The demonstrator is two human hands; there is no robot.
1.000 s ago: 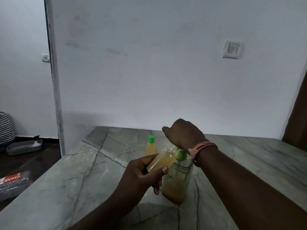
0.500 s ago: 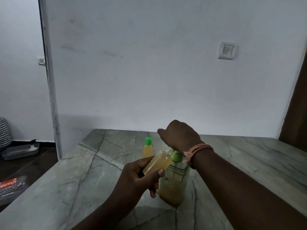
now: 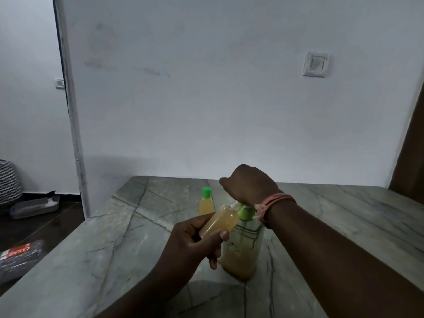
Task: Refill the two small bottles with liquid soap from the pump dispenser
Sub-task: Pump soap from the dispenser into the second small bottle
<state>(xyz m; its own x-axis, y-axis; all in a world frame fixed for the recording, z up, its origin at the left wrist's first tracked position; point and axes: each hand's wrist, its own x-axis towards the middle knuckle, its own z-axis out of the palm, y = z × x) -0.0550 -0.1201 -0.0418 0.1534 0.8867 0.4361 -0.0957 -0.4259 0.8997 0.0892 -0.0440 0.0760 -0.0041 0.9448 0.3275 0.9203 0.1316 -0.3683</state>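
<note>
Now the left hand (image 3: 195, 239) is clamped on the tilted small bottle (image 3: 219, 222) at the pump dispenser (image 3: 243, 244), the right hand (image 3: 249, 184) closed on its head, the capped bottle (image 3: 206, 201) at eleven o'clock on the worktop (image 3: 114, 237); next probably pressing steadily.

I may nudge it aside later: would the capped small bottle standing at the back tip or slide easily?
The capped small bottle looks narrow and upright, so it probably tips easily. It appears mostly full, perhaps steadying it slightly. On the smooth stone counter it would likely slide.
</note>
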